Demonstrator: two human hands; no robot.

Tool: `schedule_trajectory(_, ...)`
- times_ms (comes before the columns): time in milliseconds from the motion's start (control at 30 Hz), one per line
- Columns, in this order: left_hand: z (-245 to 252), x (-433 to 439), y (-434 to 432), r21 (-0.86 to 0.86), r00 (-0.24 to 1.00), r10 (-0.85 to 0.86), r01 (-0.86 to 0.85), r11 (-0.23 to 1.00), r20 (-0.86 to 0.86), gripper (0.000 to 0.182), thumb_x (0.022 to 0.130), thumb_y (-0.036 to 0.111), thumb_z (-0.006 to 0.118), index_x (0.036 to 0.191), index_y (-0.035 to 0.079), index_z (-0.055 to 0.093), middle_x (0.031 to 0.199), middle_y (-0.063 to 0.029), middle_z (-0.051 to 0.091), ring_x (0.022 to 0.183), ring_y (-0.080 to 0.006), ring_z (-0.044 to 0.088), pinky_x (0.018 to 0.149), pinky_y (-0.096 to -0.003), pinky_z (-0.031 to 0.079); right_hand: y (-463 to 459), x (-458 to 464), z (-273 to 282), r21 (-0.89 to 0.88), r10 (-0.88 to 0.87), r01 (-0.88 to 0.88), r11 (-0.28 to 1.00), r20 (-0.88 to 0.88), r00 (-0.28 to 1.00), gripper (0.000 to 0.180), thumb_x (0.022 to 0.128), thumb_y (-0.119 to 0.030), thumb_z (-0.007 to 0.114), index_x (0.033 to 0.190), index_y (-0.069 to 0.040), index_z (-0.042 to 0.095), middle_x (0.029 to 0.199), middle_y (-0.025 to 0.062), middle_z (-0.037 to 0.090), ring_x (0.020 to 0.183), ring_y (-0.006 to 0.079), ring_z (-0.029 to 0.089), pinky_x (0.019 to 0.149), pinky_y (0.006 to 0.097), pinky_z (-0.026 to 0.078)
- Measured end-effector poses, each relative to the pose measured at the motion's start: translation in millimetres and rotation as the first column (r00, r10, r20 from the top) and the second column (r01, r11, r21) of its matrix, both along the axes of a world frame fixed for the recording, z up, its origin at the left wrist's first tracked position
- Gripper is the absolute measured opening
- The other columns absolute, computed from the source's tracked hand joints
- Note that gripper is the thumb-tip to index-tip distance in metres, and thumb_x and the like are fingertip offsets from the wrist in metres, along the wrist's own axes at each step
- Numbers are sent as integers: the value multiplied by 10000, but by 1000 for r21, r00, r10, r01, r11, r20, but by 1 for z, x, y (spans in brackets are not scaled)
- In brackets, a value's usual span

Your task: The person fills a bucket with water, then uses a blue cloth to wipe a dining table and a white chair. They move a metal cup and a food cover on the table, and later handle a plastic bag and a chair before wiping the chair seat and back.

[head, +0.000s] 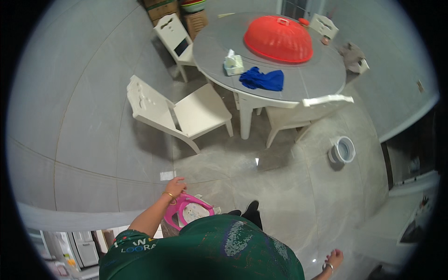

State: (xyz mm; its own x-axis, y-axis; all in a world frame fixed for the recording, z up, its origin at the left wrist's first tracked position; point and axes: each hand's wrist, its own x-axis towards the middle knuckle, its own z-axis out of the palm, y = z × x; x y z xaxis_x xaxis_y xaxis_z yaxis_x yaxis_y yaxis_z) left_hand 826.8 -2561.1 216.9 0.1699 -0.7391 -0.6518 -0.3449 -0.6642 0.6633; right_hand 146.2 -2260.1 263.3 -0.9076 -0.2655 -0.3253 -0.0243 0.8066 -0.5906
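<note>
Near a pink plastic child's seat (169, 213) at the lower left is my left hand (177, 186), fingers spread, a gold bangle at its wrist. The hand overlaps the seat's upper edge; whether it touches it I cannot tell. The seat has a pale patterned cushion (196, 212). Far down at the lower right, my right hand (335, 258) hangs with bent fingers, a silver bangle on the wrist and nothing visible in it. On the round grey table (315, 78) lie a blue cloth (263, 79), a tissue pack (233, 64) and a large red dome cover (280, 40).
A white chair (203, 108) stands left of the table, another (288, 119) at its front, and more (175, 35) farther back. A white bucket (343, 151) is on the tiled floor at the right. Boxes (162, 14) and stacked basins (193, 6) are at the back left.
</note>
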Motion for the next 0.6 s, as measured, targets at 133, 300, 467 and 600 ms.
schedule_trajectory(133,19,35,13,-73,914,403,-405,911,-39,357,854,169,535,1193,75,478,816,-102,628,628,-176,624,477,-283,507,-195,38,2,-22,539,-545,838,-123,833,139,748,-52,574,864,19,602,764,122,624,623,191,591,603,318,510)
schedule_trajectory(300,36,29,38,-224,706,703,-700,678,-83,356,849,136,516,1192,48,473,824,-111,631,614,-174,620,473,-277,502,-403,144,41,-140,955,-955,260,-109,275,215,760,-132,605,949,-30,614,849,154,654,702,255,648,646,344,506)
schedule_trajectory(467,69,17,44,-267,548,828,-821,504,-121,383,836,102,530,1206,30,468,845,-112,637,628,-160,613,496,-257,491,-552,234,65,-295,984,-955,-25,-173,28,242,779,-164,612,980,-31,604,852,150,655,739,276,639,672,358,500)
schedule_trajectory(600,99,38,-8,-459,608,793,-711,533,-21,443,815,99,582,1232,18,454,897,-109,632,709,-158,613,550,-247,492,-623,299,20,-351,991,-927,-130,-37,-125,292,767,-177,632,1010,-19,599,859,150,656,743,271,639,694,353,501)
